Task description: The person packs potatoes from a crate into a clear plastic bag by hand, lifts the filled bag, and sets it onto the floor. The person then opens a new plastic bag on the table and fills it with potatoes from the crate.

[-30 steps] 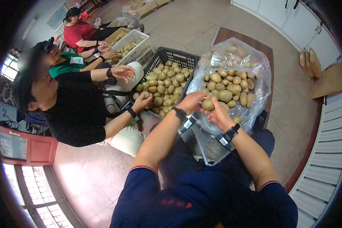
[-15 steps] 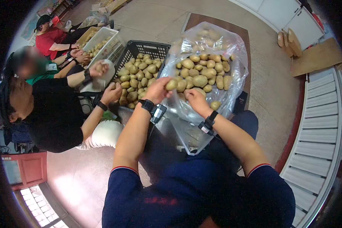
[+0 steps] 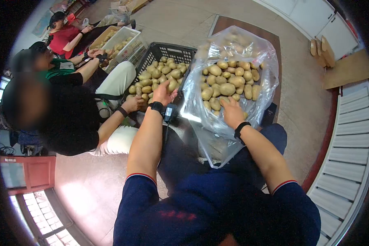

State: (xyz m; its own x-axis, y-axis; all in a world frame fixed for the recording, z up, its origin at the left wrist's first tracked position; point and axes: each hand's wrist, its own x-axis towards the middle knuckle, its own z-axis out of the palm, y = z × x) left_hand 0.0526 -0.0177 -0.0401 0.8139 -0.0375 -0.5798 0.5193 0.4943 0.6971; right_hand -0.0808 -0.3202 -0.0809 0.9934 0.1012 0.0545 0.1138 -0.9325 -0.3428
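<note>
My left hand [image 3: 165,93] is over the near right part of the black crate [image 3: 189,53], its fingers apart and a potato [image 3: 173,85] just beyond them. Many potatoes lie in this crate. My right hand [image 3: 233,113] reaches into the clear plastic bag [image 3: 270,53], its fingers bent against a potato [image 3: 224,99] at the near side of the pile. Several potatoes [image 3: 227,89] show through the bag's open mouth. The underside of the right-hand fingers is hidden.
Close on the left, a co-worker in black [image 3: 69,119] has a hand at the crate's near left corner. Two more people sit behind, by a white crate [image 3: 136,43] of potatoes. A brown board [image 3: 274,43] lies under the bag; a white radiator [image 3: 344,151] stands at right.
My left hand has moved from the bag to the black crate and let go of its potato. My right hand stays at the bag, fingers now against a potato. The view has shifted.
</note>
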